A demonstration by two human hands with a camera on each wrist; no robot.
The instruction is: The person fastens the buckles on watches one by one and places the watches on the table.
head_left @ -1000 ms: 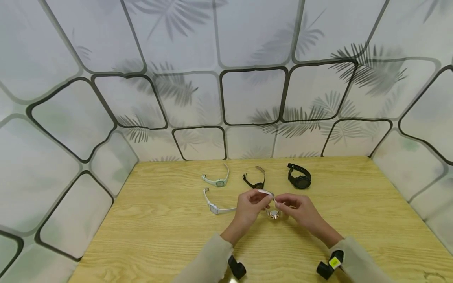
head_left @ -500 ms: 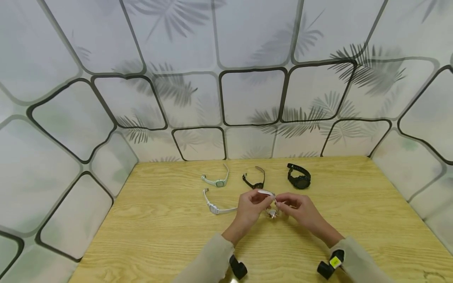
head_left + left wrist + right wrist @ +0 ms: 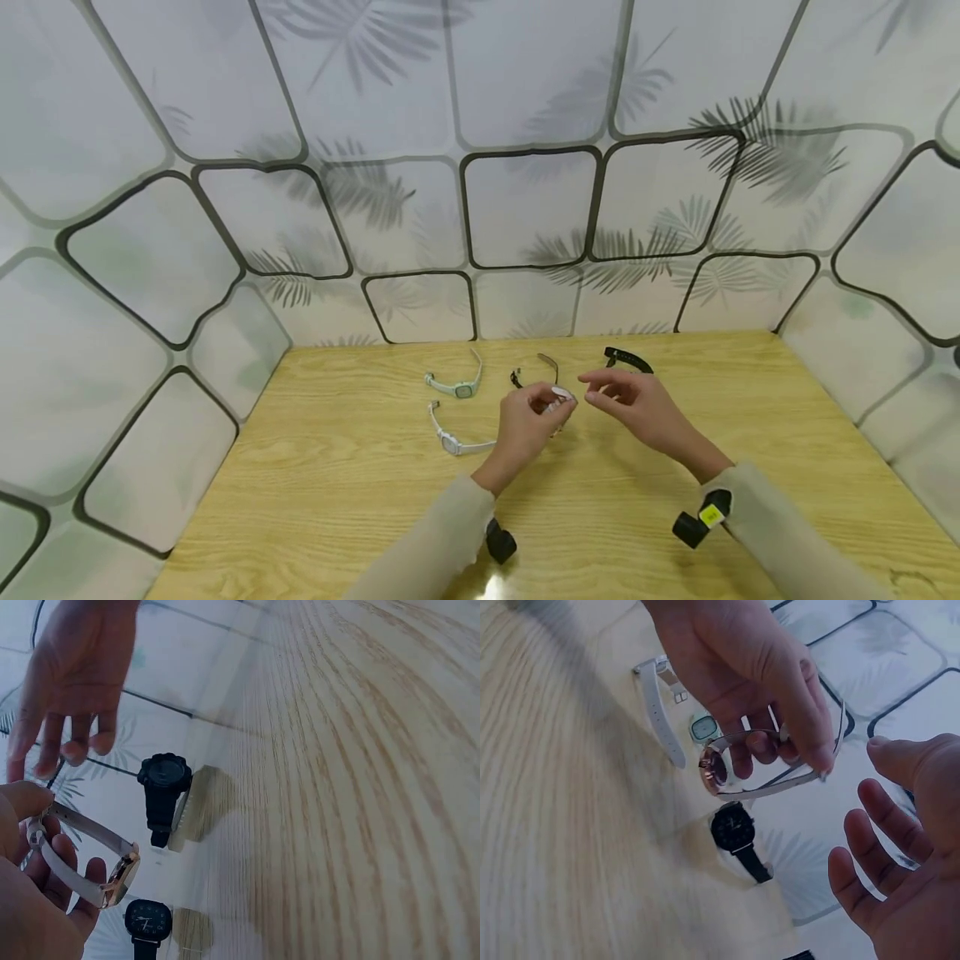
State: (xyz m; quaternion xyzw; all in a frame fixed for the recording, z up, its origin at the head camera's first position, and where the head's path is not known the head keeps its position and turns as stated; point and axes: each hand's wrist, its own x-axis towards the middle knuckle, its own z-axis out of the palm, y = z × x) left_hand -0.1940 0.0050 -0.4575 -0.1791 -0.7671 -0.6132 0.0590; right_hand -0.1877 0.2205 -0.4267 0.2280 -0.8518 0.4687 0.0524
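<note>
My left hand (image 3: 523,421) pinches a wristwatch (image 3: 121,879) with a rose-gold case and a pale strap. Its strap bends round into a loop, with the buckle end between thumb and fingers and a strap tip poking past them in the right wrist view. The case (image 3: 711,769) hangs away from the fingers, above the table. Just to the right, my right hand (image 3: 636,404) is apart from the watch, fingers loosely spread and holding nothing. Behind the hands, a slim black watch (image 3: 733,826) is partly hidden in the head view.
On the wooden table (image 3: 337,500) lie a mint-green watch (image 3: 464,389) and a white watch (image 3: 452,444) at left. A chunky black watch (image 3: 166,774) stands at the back right, partly covered by the right hand in the head view. Patterned fabric walls (image 3: 532,208) enclose the table.
My right hand has let go of the strap and moved up and slightly away. The left hand has raised the rose-gold watch a little and drawn it left.
</note>
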